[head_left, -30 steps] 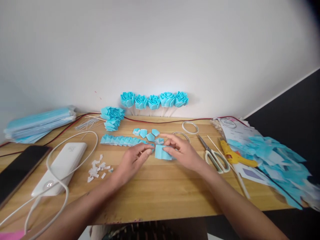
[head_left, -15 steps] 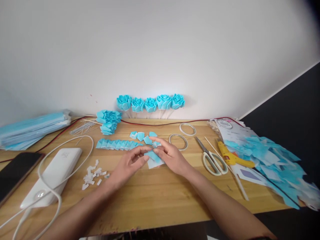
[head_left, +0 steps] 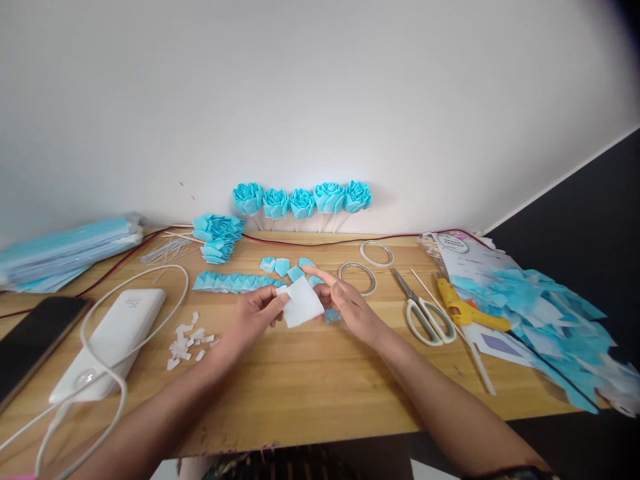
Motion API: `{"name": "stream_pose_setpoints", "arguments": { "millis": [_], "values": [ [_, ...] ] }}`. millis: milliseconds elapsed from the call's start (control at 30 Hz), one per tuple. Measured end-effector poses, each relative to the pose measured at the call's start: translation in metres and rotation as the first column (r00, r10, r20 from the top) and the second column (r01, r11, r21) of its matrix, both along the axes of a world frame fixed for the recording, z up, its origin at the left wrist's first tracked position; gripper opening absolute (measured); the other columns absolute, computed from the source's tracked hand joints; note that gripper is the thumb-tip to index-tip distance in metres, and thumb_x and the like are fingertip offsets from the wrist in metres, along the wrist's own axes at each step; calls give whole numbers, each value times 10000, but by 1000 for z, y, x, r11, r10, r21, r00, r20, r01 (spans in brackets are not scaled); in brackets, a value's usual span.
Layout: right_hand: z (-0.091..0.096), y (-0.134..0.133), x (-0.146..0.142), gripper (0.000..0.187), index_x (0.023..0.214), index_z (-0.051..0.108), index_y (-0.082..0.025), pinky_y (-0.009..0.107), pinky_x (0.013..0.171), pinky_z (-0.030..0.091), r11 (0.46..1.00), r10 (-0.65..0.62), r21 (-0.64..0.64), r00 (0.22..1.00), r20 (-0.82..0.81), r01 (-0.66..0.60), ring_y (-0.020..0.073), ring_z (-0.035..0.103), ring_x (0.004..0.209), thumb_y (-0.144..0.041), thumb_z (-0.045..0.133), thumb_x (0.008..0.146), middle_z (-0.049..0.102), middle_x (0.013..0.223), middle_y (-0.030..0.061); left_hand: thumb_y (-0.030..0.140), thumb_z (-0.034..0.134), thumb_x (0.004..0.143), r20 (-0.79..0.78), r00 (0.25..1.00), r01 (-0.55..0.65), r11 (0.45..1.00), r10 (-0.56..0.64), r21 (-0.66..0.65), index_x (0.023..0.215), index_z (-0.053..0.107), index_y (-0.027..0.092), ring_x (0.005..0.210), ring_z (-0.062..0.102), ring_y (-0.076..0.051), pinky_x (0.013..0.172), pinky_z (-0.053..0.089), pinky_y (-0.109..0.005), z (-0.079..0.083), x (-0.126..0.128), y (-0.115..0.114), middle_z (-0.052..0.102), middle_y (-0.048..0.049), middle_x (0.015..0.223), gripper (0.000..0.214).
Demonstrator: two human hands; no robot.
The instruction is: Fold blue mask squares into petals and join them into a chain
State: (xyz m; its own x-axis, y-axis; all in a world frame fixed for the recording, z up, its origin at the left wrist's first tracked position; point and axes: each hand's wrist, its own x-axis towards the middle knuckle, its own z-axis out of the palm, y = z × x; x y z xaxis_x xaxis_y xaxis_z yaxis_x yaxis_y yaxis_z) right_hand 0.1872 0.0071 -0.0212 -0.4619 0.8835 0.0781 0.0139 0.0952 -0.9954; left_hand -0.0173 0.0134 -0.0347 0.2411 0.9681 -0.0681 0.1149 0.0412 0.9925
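Observation:
A square of thin sheet material (head_left: 303, 303), its white side up, is held above the table between my hands. My left hand (head_left: 256, 312) is closed, pinching the square's left corner between thumb and fingers; a small white tab shows there. My right hand (head_left: 350, 308) is at the square's right edge, its index finger stretched out and the other fingers curled against the edge. Just below that hand lies a blue piece (head_left: 332, 315), partly hidden. Beyond the hands are several folded blue petals (head_left: 282, 267) and a row of overlapping folded petals (head_left: 235, 283).
Blue flowers on sticks (head_left: 302, 203) lean on the wall; more flowers (head_left: 218, 233) lie left. White paper bits (head_left: 184, 341), a power bank (head_left: 113, 343) and phone (head_left: 37, 340) are left. Right are tape rolls (head_left: 358, 279), scissors (head_left: 425, 320), yellow glue gun (head_left: 465, 310) and blue sheets (head_left: 545, 327).
The blue-and-white piece between my hands now shows a flat white face and is lifted toward me. My left hand has shifted slightly left, and my right hand slightly right.

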Motion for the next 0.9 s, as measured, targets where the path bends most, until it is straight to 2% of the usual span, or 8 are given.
{"name": "stream_pose_setpoints", "arguments": {
  "millis": [133,300,433,567,667,767,900],
  "values": [
    [-2,2,1,590,1392,441,-257,295,773,497,1000,-5,11,999,47,5,169,616,879,-488,586,869,630,1076,59,425,596,760,-33,999,24,999,-23,30,595,548,161,501,392,-94,504,299,-218,4,0,-2,469,40,511,316],
    [-5,0,-1,532,1359,484,-298,293,769,506,997,-58,55,991,122,52,168,622,891,-376,627,852,642,1094,43,400,593,770,-41,998,53,996,-51,69,607,542,161,515,366,-89,503,277,-214,5,1,-4,418,51,532,294],
    [-6,-2,-5,461,1301,551,-302,293,768,511,986,-125,128,976,181,102,163,621,885,-274,617,845,643,1112,32,412,592,795,2,999,42,996,-42,73,636,543,161,525,411,-97,518,321,-217,4,0,-4,455,44,542,301],
    [-5,-3,-7,481,1312,536,-300,302,765,512,986,-140,114,978,156,123,159,621,842,-248,610,839,655,1026,27,461,518,872,89,993,65,995,-71,70,723,573,161,584,501,-117,580,403,-232,5,-2,-5,529,18,616,339],
    [-4,-3,-8,473,1297,542,-301,278,707,496,983,-162,105,975,150,148,143,594,766,-233,609,833,642,924,14,492,550,847,152,980,130,991,-132,22,812,599,162,614,536,-127,583,429,-238,7,-1,-6,577,3,698,335],
    [-5,-3,-8,469,1287,548,-306,258,660,469,980,-178,115,971,158,161,128,556,709,-225,613,830,612,848,-3,461,663,753,132,976,180,983,-174,-33,874,621,151,653,566,-150,599,447,-250,6,1,-5,628,-15,736,336],
    [-7,-2,-9,464,1295,540,-293,249,643,457,980,-178,103,979,100,168,125,550,714,-252,621,840,602,849,0,407,660,739,60,981,189,981,-187,-43,879,646,131,687,588,-172,644,457,-275,-4,3,-4,669,-37,763,309]
  ]
}}
